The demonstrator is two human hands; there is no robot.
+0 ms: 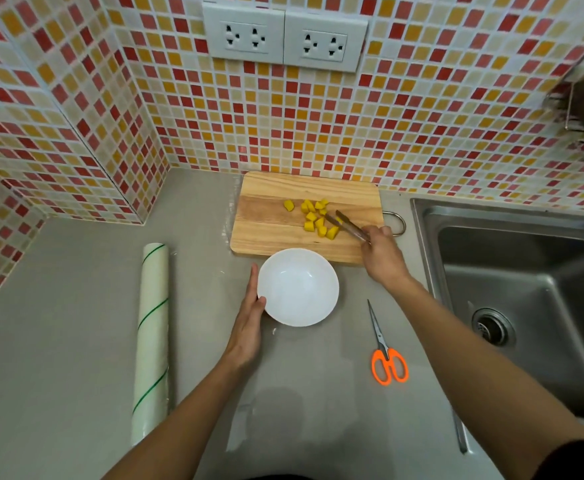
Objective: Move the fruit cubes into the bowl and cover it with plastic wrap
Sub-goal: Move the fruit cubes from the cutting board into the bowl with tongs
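Several yellow fruit cubes (313, 216) lie on a wooden cutting board (269, 223) at the back of the counter. In front of the board stands an empty white bowl (298, 287). My left hand (249, 323) rests flat against the bowl's left rim, fingers straight. My right hand (382, 254) grips metal tongs (347, 226), whose tips reach among the cubes; the tips are apart. A roll of plastic wrap (152, 337) with green stripes lies on the counter to the left.
Orange-handled scissors (385, 351) lie right of the bowl. A steel sink (525, 299) fills the right side. The tiled wall with sockets (285, 38) stands behind the board. Grey counter (76, 306) spreads around the roll.
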